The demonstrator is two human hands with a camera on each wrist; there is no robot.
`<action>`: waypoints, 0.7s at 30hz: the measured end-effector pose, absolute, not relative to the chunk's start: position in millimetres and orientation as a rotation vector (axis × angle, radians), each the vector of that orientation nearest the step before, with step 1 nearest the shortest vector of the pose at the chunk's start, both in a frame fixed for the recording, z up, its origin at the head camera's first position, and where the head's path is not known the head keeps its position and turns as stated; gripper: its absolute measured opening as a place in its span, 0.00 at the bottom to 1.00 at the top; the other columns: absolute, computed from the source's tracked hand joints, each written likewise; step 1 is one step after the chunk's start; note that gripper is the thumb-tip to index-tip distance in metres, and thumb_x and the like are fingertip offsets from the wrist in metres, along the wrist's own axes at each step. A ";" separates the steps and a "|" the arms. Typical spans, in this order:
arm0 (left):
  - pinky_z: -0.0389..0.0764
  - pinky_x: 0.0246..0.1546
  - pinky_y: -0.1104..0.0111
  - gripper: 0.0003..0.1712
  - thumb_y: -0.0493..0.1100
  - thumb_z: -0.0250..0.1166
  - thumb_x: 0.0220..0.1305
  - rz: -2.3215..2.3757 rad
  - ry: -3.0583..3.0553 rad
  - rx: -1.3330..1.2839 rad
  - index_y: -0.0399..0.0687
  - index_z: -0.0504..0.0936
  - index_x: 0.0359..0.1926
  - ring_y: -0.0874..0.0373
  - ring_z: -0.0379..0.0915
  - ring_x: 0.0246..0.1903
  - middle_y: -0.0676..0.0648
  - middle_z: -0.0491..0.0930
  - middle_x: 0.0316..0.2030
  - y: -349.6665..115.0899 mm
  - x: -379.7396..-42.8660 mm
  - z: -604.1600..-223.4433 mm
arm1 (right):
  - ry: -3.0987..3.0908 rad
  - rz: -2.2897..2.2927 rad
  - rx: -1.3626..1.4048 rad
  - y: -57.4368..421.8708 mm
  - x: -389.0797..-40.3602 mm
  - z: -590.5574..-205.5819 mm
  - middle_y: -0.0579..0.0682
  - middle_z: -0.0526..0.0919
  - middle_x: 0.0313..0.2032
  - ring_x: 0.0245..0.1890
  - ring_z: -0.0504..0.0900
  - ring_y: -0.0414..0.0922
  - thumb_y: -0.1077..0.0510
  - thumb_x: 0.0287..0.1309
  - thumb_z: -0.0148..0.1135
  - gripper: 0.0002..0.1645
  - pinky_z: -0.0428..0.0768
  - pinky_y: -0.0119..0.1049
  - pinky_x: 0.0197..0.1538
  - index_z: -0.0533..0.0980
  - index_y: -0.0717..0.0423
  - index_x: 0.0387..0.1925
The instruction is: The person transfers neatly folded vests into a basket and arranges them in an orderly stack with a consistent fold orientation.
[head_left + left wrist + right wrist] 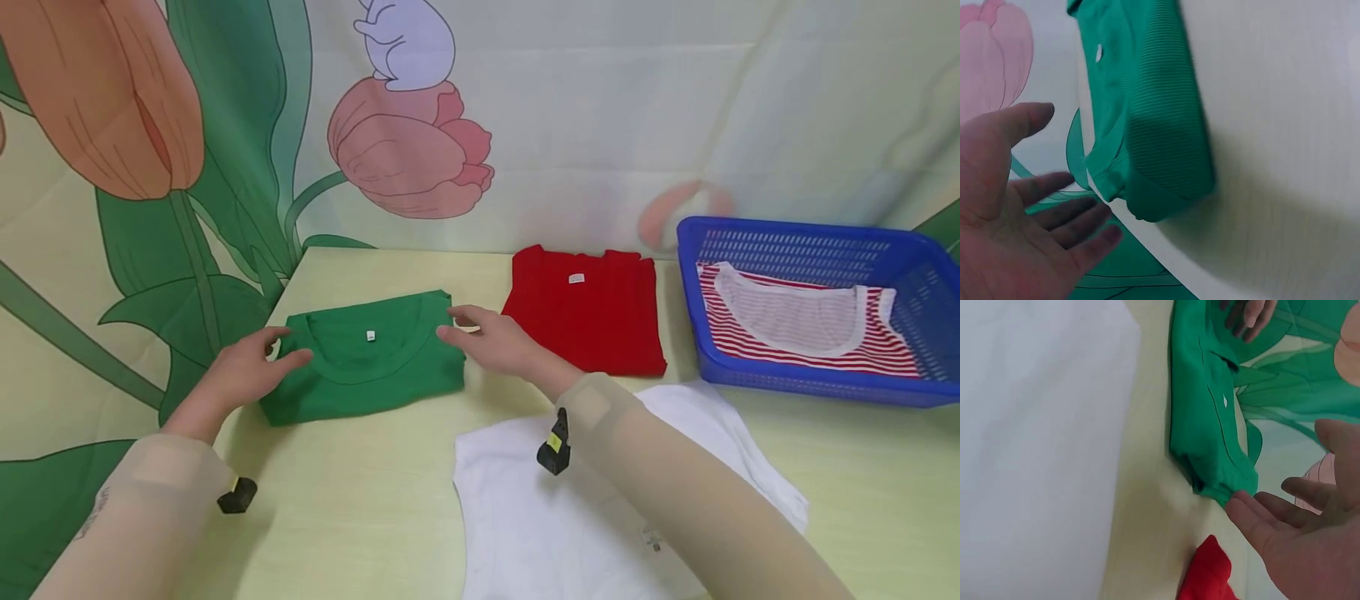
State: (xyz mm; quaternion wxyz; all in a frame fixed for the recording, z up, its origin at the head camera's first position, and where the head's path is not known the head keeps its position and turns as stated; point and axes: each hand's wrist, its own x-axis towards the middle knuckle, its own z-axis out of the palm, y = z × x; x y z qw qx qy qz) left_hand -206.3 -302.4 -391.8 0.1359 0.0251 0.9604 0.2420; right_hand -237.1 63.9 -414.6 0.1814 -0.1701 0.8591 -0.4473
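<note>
Flanks the green shirt (397,354), far left on a pale table (360,492) before a tulip-printed backdrop (585,125), with left hand (243,367) and right hand (501,342), fingers relaxed and free.

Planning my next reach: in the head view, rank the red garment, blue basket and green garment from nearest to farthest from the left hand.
1. Green garment, right beside the left hand.
2. Red garment, right of the green one.
3. Blue basket, farthest right.

Head view looks forward and down — nearer wrist views share the green shirt (367,364).
</note>
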 end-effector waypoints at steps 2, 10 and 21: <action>0.64 0.70 0.32 0.49 0.63 0.52 0.82 0.726 2.740 0.012 0.26 0.52 0.81 0.22 0.54 0.74 0.18 0.57 0.75 -304.9 -207.5 -388.5 | 2.404 -1.300 -0.411 67.0 -239.8 -416.9 0.54 0.71 0.76 0.72 0.74 0.54 0.37 0.78 0.55 0.41 0.76 0.53 0.71 0.63 0.51 0.82; 0.62 0.72 0.33 0.52 0.64 0.44 0.83 0.722 2.688 -0.151 0.18 0.49 0.78 0.19 0.51 0.73 0.18 0.54 0.75 -314.3 -208.6 -382.7 | 2.209 -1.441 -0.276 73.8 -242.0 -418.1 0.57 0.73 0.73 0.68 0.79 0.56 0.39 0.79 0.56 0.42 0.75 0.52 0.73 0.60 0.57 0.81; 0.64 0.76 0.40 0.53 0.64 0.43 0.84 1.057 2.405 -0.284 0.18 0.40 0.79 0.24 0.55 0.76 0.18 0.52 0.76 -321.1 -209.5 -391.4 | 2.067 -1.525 -0.167 76.1 -247.4 -430.2 0.60 0.72 0.74 0.70 0.77 0.56 0.41 0.79 0.57 0.42 0.75 0.47 0.73 0.61 0.62 0.79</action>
